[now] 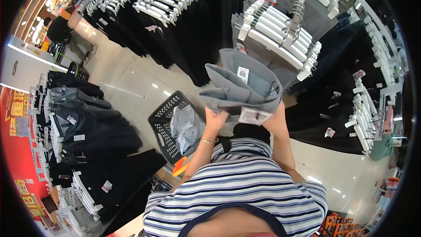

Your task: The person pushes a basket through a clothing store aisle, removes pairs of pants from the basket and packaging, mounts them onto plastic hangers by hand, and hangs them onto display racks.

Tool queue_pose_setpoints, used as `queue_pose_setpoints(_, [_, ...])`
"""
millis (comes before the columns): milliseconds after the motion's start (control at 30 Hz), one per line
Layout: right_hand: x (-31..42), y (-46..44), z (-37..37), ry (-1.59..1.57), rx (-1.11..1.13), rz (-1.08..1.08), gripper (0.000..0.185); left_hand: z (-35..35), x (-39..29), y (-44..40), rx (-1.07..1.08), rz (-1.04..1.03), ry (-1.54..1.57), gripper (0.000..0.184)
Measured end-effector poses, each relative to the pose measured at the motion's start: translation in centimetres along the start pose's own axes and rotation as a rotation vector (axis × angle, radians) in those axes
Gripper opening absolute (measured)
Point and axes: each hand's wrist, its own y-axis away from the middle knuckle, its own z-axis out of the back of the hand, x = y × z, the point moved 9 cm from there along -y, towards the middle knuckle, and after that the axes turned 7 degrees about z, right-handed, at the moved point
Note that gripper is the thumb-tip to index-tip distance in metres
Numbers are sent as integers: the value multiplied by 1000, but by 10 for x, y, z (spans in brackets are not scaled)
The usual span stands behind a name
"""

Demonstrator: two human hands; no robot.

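A pair of grey trousers (256,87) is held up in front of my body, with the waistband gaping toward me. A button shows on it, and a white label (242,74) is inside the waist. My left hand (215,118) is closed on the lower left side of the waistband. On the right side, my right hand (276,120) grips the trousers, its fingers partly hidden by the cloth. A pale hang tag (254,116) dangles between the two hands.
A dark perforated shopping basket (163,138) with a clear plastic-wrapped item (186,125) stands left of me. Racks hold grey trousers on white hangers (280,33), black trousers (180,44) and dark clothes (96,123). Another person (61,30) is at the far left.
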Motion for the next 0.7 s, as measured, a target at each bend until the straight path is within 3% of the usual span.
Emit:
queue_pose_setpoints(67, [-25,-4,10,-196,-75,-112,67,-5,-14,7,-33,16,-10,15])
queue_pose_setpoints(133, [-40,0,20,-365,-222,-156,59,-7,-30,1,140,-88,-86,20])
queue_pose_setpoints(167, [-45,4,24,-444,-309,-165,55,-10,-37,0,222,-140,-125,25])
queue_pose_setpoints(267, [-47,5,22,-854,-451,-92,47,-2,-28,-12,207,2,492,48])
queue_pose_setpoints(300, [-54,6,24,-856,-431,-77,38,-8,-25,-10,264,29,424,55])
queue_pose_setpoints(333, [-74,16,19,-971,-473,-349,41,-13,-20,-7,321,58,356,62])
queue_pose_setpoints(367, [-89,18,19,-1031,-458,-361,44,-17,-15,-3,377,88,289,69])
queue_pose_setpoints(433, [-104,18,21,-1119,-406,-279,42,-21,-1,11,422,208,199,86])
queue_pose_setpoints(533, [-104,21,29,-977,-444,-81,36,-37,-18,24,411,165,189,79])
queue_pose_setpoints(567, [-118,27,24,-1143,-510,-281,33,-43,-35,25,308,113,178,72])
queue_pose_setpoints(667, [-92,27,27,-1004,-556,-139,32,-42,-79,19,33,-398,-212,71])
queue_pose_setpoints(700, [-87,29,34,-942,-505,-54,31,-39,-69,23,59,-419,-339,68])
